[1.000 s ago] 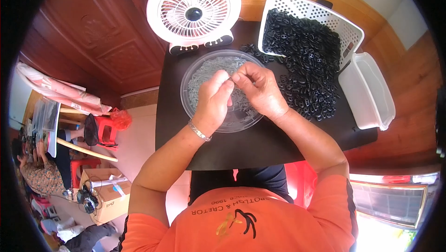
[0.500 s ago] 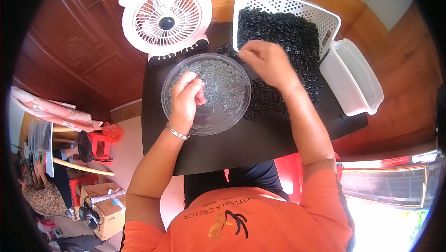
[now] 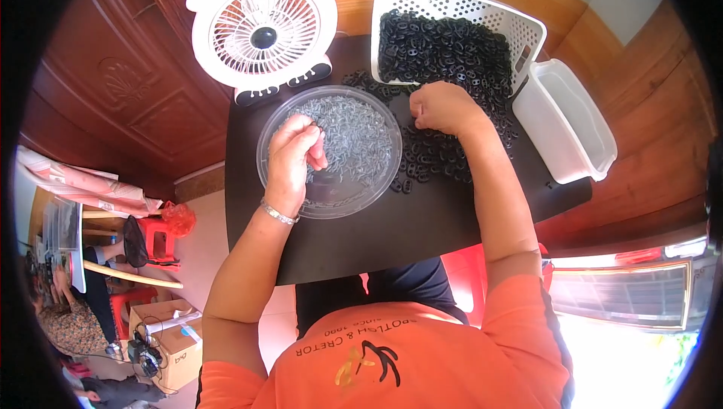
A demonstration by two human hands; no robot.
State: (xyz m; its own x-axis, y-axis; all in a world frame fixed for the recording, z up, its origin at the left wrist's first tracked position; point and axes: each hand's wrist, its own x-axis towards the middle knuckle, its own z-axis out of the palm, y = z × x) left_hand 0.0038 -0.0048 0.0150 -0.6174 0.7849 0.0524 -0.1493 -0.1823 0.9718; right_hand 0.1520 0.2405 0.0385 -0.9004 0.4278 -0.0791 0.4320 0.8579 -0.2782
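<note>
Two hands work apart: left hand (image 3: 295,154) pinching a small piece over the clear dish (image 3: 329,150), right hand (image 3: 443,108) curled, grip unclear, picking among black rings (image 3: 440,51); take one at a time.

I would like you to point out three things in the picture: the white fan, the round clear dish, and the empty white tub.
white fan (image 3: 263,36): head view, on the dark hub of its grille.
round clear dish (image 3: 388,129): head view, on its right rim.
empty white tub (image 3: 570,119): head view, on its bare inner floor.

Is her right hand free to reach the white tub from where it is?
Probably yes: the right hand rests on the black pieces, and the white tub sits open just beyond it with nothing between.
</note>
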